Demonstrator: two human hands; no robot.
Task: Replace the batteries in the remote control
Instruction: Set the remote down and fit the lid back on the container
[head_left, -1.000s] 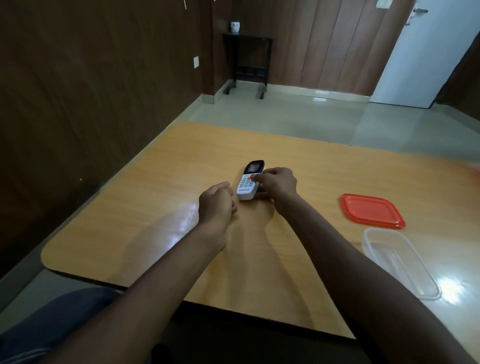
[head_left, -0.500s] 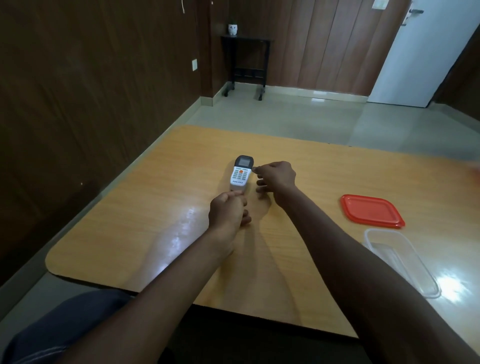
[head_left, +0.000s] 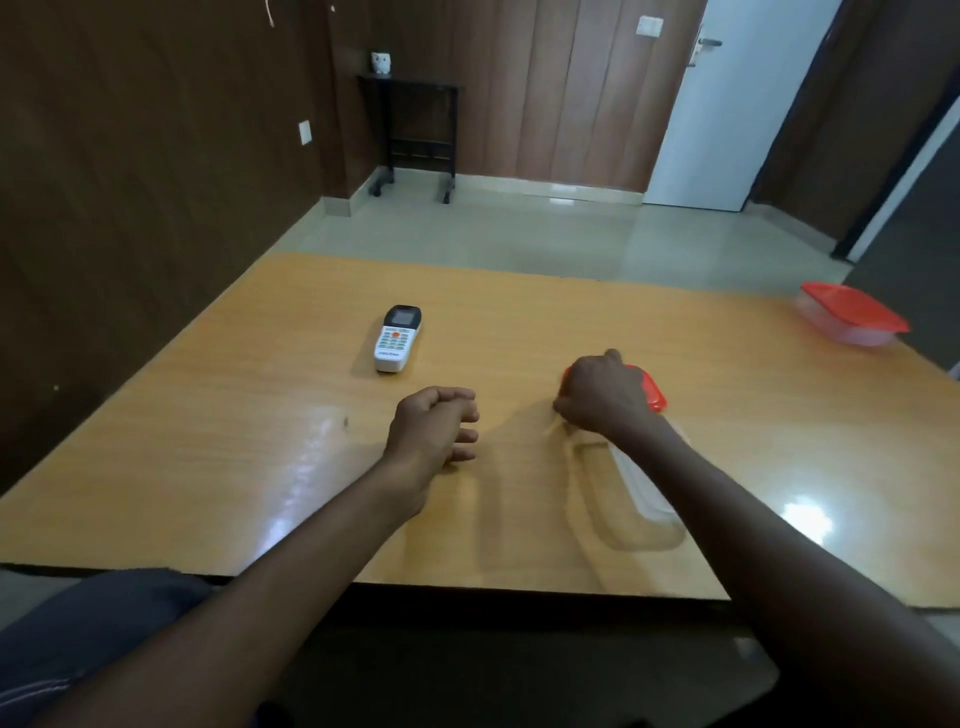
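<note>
A: Item one, the remote control?

B: I log the remote control (head_left: 397, 339) lying face up on the tabletop (head_left: 218, 415), left of centre in the frame, screen end away from me, no hand on it.

A: Hands?

B: Left hand (head_left: 434, 423) hovers below the remote, fingers loosely curled, holding nothing. Right hand (head_left: 605, 395), centre right, is curled over the near end of a red lid (head_left: 653, 393); I cannot tell whether it grips it.

A: Other stock?

B: A clear container (head_left: 641, 493), blurred, under the right forearm. A red-lidded box (head_left: 852, 314) at the right edge.
</note>
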